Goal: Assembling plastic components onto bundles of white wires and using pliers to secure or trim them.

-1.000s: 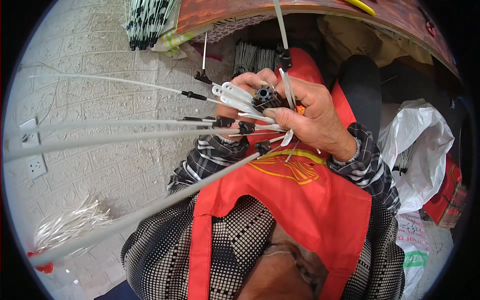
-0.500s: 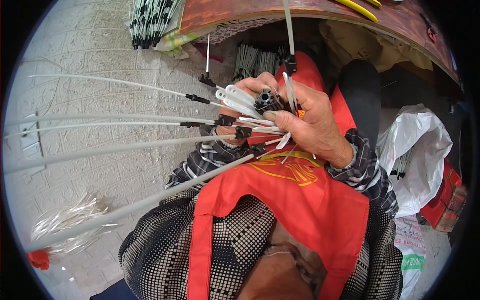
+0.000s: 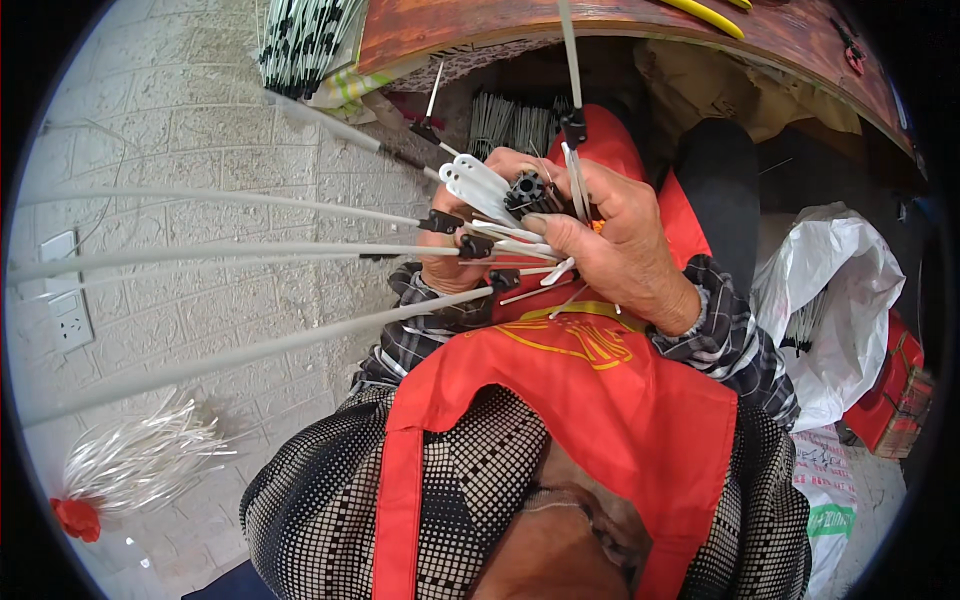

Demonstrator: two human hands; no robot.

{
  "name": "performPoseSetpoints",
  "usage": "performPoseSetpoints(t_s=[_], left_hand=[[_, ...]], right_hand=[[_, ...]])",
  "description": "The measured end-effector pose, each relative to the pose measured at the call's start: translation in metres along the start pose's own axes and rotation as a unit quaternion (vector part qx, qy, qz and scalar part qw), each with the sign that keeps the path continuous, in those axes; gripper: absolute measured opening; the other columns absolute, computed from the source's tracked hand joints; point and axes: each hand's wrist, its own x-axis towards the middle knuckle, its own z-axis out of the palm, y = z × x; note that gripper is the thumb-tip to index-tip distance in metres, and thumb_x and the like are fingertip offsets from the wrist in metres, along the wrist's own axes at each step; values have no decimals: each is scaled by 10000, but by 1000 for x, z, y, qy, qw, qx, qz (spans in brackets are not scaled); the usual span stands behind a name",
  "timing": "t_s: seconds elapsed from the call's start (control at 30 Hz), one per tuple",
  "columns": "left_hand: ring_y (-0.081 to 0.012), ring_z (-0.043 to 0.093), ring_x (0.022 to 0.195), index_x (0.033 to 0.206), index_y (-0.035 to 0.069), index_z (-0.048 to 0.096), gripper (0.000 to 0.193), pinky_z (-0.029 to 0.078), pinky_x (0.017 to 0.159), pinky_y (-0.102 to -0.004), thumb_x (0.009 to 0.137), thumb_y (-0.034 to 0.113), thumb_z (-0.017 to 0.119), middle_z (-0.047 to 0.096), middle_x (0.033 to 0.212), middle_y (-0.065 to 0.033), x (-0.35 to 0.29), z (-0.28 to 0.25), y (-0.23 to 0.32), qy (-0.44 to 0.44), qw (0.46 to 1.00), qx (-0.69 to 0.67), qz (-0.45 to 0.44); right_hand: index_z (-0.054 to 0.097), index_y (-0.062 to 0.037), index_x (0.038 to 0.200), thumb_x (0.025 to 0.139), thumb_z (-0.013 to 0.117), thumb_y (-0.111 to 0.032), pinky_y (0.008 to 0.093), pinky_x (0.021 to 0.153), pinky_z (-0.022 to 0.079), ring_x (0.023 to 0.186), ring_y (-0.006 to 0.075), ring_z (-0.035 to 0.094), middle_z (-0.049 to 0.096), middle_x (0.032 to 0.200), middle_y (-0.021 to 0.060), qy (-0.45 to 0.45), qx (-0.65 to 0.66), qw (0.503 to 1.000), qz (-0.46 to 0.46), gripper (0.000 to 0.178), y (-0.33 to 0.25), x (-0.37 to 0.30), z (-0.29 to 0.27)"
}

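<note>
In front of my red apron both hands hold what looks like an umbrella frame. At its middle a black notched hub [image 3: 526,192] shows its round end. My left hand [image 3: 438,262] wraps it from behind and below, mostly covered by the ribs. My right hand [image 3: 632,240] grips it from the other side, its thumb pressed beside the hub and its fingertips hidden behind. Flat white strips with holed, rounded ends [image 3: 478,187] lie against the hub. Long pale ribs [image 3: 310,341] with black joints [image 3: 440,222] fan out leftward, and one rib [image 3: 571,60] points up.
A wooden table [image 3: 480,28] curves across the top, with yellow-handled tool [image 3: 712,17] on it. Bundled ribs [image 3: 308,45] stand at upper left, more [image 3: 505,125] beneath the table. White strands [image 3: 150,455] lie lower left. A white plastic bag [image 3: 835,300] sits at right.
The fan of ribs on the left has turned upward around the hub, with one rib swinging toward the upper left. Both hands stay nearly in place around the hub.
</note>
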Motion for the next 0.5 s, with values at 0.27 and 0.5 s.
performPoseSetpoints(t_s=[0.27, 0.5], left_hand=[[-228, 596, 978, 1086, -26, 608, 424, 507, 871, -360, 757, 212, 728, 584, 1067, -153, 2, 22, 22, -3, 989, 96, 113], [-206, 618, 951, 1019, -31, 628, 263, 506, 865, -332, 776, 54, 681, 614, 1026, -122, -2, 42, 31, 57, 990, 82, 96]], right_hand=[[641, 19, 1005, 755, 696, -65, 321, 598, 473, 665, 192, 614, 625, 767, 137, 24, 6, 1000, 0, 269, -2, 1, 4], [557, 20, 803, 740, 698, -72, 349, 538, 438, 592, 215, 568, 561, 675, 130, 63, -17, 998, -17, 180, 6, -1, 7]])
